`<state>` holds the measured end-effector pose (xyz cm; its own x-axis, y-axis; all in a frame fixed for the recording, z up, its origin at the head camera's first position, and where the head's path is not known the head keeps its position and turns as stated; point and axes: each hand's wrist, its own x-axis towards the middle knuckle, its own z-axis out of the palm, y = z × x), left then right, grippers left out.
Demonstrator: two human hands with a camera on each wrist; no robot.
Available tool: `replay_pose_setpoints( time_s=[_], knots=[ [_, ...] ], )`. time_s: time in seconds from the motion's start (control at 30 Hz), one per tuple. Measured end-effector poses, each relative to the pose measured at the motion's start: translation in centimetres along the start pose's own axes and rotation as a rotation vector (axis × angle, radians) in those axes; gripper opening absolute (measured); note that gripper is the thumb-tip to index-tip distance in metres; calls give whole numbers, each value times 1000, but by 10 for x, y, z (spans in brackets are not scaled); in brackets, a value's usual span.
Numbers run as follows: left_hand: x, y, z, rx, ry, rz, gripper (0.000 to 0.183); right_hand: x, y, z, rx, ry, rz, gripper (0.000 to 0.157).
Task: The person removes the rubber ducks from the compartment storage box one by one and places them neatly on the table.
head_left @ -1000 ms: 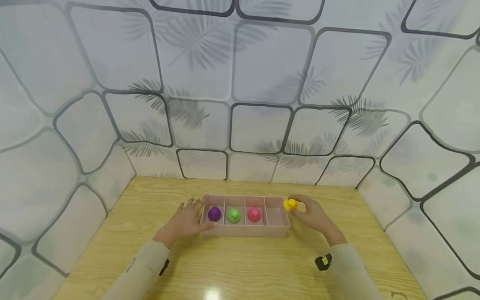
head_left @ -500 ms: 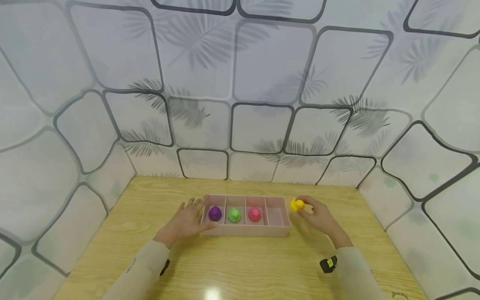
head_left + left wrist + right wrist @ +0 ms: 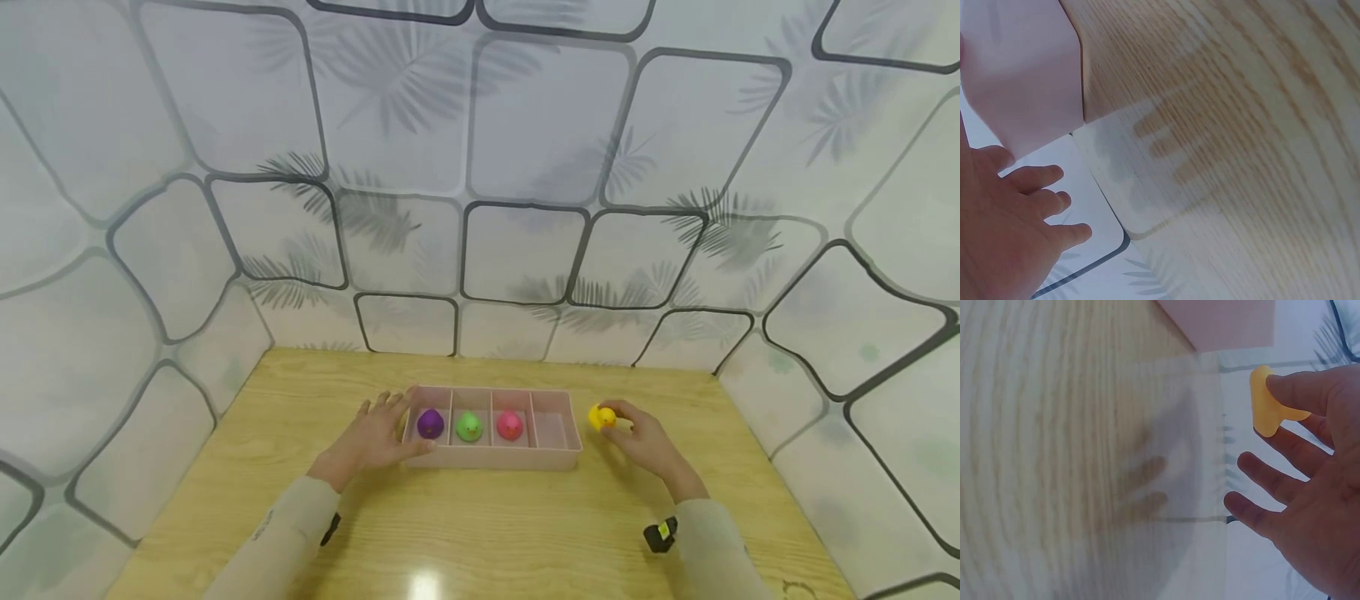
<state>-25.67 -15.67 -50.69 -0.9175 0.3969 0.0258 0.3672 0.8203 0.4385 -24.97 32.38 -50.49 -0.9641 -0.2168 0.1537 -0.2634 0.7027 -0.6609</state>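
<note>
A pink divided box (image 3: 491,458) stands on the table, with a purple toy duck (image 3: 431,424), a green toy duck (image 3: 469,427) and a pink toy duck (image 3: 510,426) in separate compartments. The rightmost compartment holds nothing. My left hand (image 3: 371,437) grips the box across its left end, thumb at the front and index finger at the back corner; its other fingers spread outside the box. Just right of the box, my right hand (image 3: 645,442) pinches a yellow toy duck (image 3: 602,417) between thumb and index finger. In the right wrist view this duck (image 3: 1264,409) hangs above the table.
The wooden table (image 3: 480,533) meets a patterned wall covering (image 3: 525,250) along its back edge. Similar covering rises on both sides. A small black device (image 3: 660,534) sits by my right wrist.
My right hand has carried the yellow duck from the box's right rim away to the right and slightly down. The left hand and the box have stayed in place.
</note>
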Motion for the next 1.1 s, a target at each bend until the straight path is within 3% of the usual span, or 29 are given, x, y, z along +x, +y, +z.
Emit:
replay_pose_setpoints(
  time_s=[0.53,1.1],
  knots=[
    [1,-2,2,-18,-2,-6,110,-5,21,7,-14,-6,20,42],
    [-1,2,-2,-15,-5,-2,109,3,25,10,-75,-38,96,43]
  ],
)
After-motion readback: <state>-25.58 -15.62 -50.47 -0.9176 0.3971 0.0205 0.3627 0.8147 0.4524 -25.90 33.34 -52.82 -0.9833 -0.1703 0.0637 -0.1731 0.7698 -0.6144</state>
